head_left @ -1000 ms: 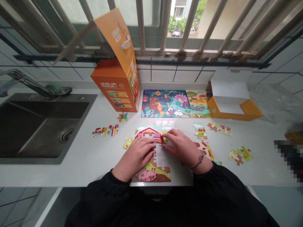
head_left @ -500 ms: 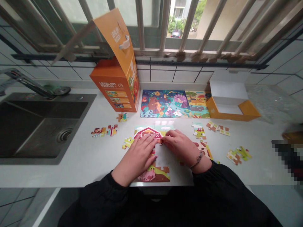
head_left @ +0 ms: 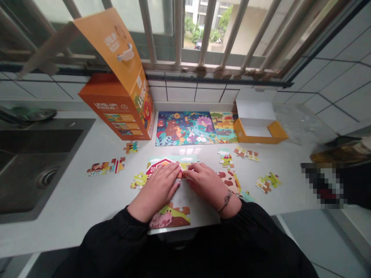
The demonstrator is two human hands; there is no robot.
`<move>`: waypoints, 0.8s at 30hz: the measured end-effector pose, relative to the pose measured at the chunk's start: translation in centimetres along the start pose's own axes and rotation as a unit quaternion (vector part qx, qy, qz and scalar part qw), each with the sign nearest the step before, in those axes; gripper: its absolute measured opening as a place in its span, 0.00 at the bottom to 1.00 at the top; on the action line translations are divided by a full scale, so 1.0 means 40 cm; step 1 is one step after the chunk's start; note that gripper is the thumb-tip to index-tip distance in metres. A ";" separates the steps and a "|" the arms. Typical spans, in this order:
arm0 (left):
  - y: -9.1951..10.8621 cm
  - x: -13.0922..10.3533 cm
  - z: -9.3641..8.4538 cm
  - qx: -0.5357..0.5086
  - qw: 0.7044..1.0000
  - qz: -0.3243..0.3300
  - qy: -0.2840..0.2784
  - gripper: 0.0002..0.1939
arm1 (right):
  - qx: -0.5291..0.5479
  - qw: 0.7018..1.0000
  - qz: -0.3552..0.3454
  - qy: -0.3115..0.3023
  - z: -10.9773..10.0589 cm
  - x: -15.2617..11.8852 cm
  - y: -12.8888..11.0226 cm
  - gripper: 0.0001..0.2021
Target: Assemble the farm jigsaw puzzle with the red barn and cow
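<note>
A partly joined farm jigsaw puzzle (head_left: 188,158) with a red barn lies flat on the counter. My left hand (head_left: 156,189) rests on it palm down, fingers stretched out over the barn. At the barn's right side, my right hand (head_left: 207,185) has thumb and fingers closed on the edge of a puzzle piece (head_left: 180,175), mostly covered by the fingers. Below my left hand is a joined section with a pink pig (head_left: 171,217). A green piece (head_left: 138,180) lies left of the barn. Brown-spotted cow pieces (head_left: 228,179) are partly behind my right wrist.
A finished forest puzzle (head_left: 185,129) lies at the back, between a tall orange puzzle box (head_left: 116,108) and an open yellow box (head_left: 261,133). Loose pieces lie left (head_left: 107,166) and right (head_left: 268,182). A sink (head_left: 66,170) is at the left.
The whole view has turned toward the right. My left hand stays flat on the barn, and my right hand stays beside it at the piece, with only slight finger movement.
</note>
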State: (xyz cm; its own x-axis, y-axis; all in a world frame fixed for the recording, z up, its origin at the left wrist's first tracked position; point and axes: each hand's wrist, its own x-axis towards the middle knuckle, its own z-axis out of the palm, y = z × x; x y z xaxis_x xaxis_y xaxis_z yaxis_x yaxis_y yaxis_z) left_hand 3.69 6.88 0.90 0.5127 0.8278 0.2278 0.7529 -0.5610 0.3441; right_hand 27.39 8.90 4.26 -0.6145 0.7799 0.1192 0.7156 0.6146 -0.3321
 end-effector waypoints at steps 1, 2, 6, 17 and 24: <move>-0.002 0.001 -0.001 0.001 1.000 0.001 -0.002 0.25 | 0.006 1.000 0.016 0.009 -0.014 -0.016 0.012 0.10; -0.003 0.002 -0.001 0.001 1.000 0.001 -0.003 0.24 | 0.007 0.999 0.038 0.024 -0.030 -0.038 0.031 0.10; -0.004 0.007 -0.002 0.004 1.000 0.001 -0.003 0.23 | -0.057 0.980 0.172 0.087 -0.103 -0.193 0.168 0.11; -0.014 0.013 0.007 -0.001 1.000 0.000 0.019 0.21 | -0.114 0.939 0.318 0.066 -0.141 -0.528 0.382 0.16; -0.010 0.016 -0.003 -0.011 1.000 0.007 0.022 0.24 | -0.061 0.944 0.312 0.082 -0.144 -0.541 0.413 0.18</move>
State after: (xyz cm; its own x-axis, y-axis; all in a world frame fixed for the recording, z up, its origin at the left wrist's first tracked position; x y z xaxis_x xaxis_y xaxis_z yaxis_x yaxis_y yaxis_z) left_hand 3.66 7.63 1.00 0.5033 0.8201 0.2723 0.7371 -0.5719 0.3599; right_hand 54.43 2.87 1.60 -0.0069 0.9965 0.0829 0.9606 0.0297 -0.2764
